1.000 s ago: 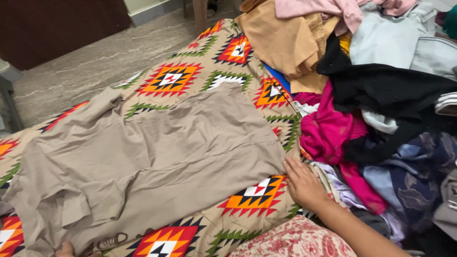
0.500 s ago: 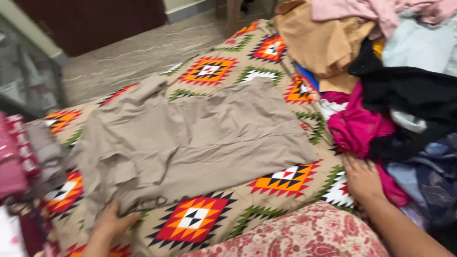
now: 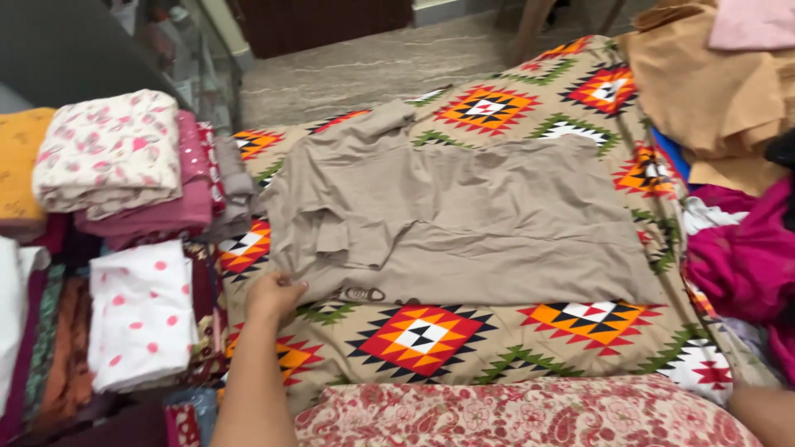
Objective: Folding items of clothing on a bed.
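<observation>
A beige garment lies spread flat on a bed sheet with a red, orange and green geometric pattern. My left hand rests at the garment's near left corner, fingers closed on its edge beside a folded-over flap. Only a bit of my right forearm shows at the bottom right corner; the hand itself is out of the picture. A red and cream paisley cloth covers my lap at the bottom edge.
Stacks of folded clothes stand at the left: a floral white piece on pink ones, and a white cloth with pink dots. A heap of loose clothes, tan and magenta, lies at the right. Stone floor lies beyond the bed.
The view has swung left, bringing the folded stacks into sight. My left hand has come up to the garment's near left corner. My right hand has slipped out of the picture.
</observation>
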